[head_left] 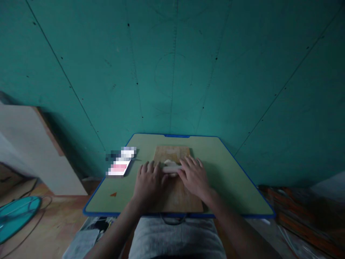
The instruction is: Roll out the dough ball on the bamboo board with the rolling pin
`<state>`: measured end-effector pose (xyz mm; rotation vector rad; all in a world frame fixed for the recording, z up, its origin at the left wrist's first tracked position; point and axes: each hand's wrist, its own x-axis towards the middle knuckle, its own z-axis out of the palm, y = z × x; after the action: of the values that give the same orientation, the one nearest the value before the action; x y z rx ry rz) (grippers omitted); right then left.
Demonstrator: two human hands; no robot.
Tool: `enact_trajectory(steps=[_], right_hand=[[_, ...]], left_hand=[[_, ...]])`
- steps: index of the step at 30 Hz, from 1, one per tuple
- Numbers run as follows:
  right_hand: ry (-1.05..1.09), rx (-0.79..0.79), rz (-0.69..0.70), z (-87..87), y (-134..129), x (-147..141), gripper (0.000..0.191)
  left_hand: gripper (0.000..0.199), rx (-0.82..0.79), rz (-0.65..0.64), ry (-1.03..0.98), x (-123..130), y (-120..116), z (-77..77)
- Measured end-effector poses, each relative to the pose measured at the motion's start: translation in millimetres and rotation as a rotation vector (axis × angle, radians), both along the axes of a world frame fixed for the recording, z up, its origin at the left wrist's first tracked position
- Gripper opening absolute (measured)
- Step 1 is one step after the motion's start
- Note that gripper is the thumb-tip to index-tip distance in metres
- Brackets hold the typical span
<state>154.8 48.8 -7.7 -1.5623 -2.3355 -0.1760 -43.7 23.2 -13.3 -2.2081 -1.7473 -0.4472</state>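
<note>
A light-coloured rolling pin (pixel 172 169) lies crosswise over a small piece of pale dough (pixel 169 163). The dough shows above and just below the pin. Both rest on a wooden cutting board (pixel 179 201). My left hand (pixel 150 181) is closed over the pin's left end, and my right hand (pixel 194 175) bears down on its right end with the fingers pointing forward. The pin's two ends are hidden beneath my hands.
The board sits on a pale table with a blue rim (pixel 234 215). A pixelated lit phone-like screen (pixel 121 163) stands at the table's left, with a small orange scrap (pixel 113 194) near it. A green wall (pixel 172 72) rises behind. A white panel (pixel 40 151) leans at left.
</note>
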Motion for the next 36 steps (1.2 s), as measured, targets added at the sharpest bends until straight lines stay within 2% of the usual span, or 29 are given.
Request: enact_trajectory(steps=[6, 9, 14, 18, 24, 31, 36], right_hand=[[-0.017, -0.120, -0.061, 11.8, 35.2, -7.9, 0.049], [-0.038, -0.132, -0.100, 14.7, 54.7, -12.8, 0.050], [-0.054, -0.150, -0.144, 11.7, 80.1, -16.2, 0.049], [-0.073, -0.141, -0.150, 7.8, 90.2, -15.5, 0.045], [-0.058, -0.121, -0.155, 9.2, 77.1, -16.2, 0.044], [-0.037, -0.046, -0.092, 11.5, 35.3, -14.3, 0.045], [-0.030, -0.016, -0.027, 5.8, 6.6, -9.0, 0.044]], left_hand=[[0.055, -0.086, 0.053, 0.018, 2.1, 38.1, 14.8], [0.058, -0.141, 0.081, -0.009, 3.8, 59.1, 20.4], [0.053, -0.162, 0.095, -0.050, 4.8, 86.4, 21.3], [0.046, -0.163, 0.097, -0.077, 6.3, 97.9, 19.4], [0.052, -0.145, 0.125, -0.085, 7.8, 87.4, 17.3], [0.042, -0.142, 0.102, -0.093, 4.1, 51.4, 19.3], [0.044, -0.062, 0.106, -0.120, 3.5, 25.7, 9.3]])
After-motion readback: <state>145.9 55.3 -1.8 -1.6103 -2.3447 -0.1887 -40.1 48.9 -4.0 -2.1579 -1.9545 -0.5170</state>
